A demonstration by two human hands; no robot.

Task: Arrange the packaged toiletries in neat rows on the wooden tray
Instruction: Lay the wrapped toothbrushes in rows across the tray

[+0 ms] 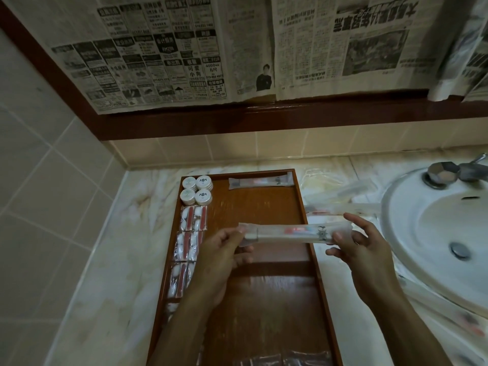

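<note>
A long wooden tray (266,207) lies on the marble counter. Both hands hold one clear toothbrush packet (287,233) level above the tray's middle: my left hand (224,249) pinches its left end, my right hand (353,244) pinches its right end. Another toothbrush packet (260,182) lies across the tray's far right corner. Several round white soap packs (196,190) sit in the far left corner. Below them a column of clear red-and-white sachets (188,233) runs down the left side, partly hidden by my left arm.
More clear toothbrush packets (340,204) lie loose on the counter right of the tray. A white sink (443,233) with a chrome tap (449,173) fills the right side. More packets (282,359) show at the tray's near end. Newspaper covers the mirror behind.
</note>
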